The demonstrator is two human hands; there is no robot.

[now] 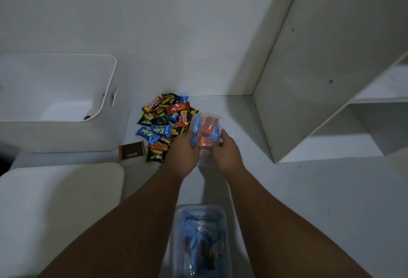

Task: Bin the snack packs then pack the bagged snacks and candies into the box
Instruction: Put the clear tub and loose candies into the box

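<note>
Both my hands hold a clear plastic bag (206, 129) filled with red and blue wrapped snacks, lifted just right of a loose pile of snack packs (164, 123) on the white surface. My left hand (183, 156) grips the bag's left side and my right hand (225, 151) grips its right side. A second clear bag of blue packs (202, 240) lies between my forearms near the bottom edge. A white open bin (106, 92) stands at the left.
A brown wrapped bar (132, 150) lies alone left of the pile, by the bin's base. A cream lid or cushion (61, 200) sits at the lower left. A white shelf unit (331, 101) rises on the right against the wall.
</note>
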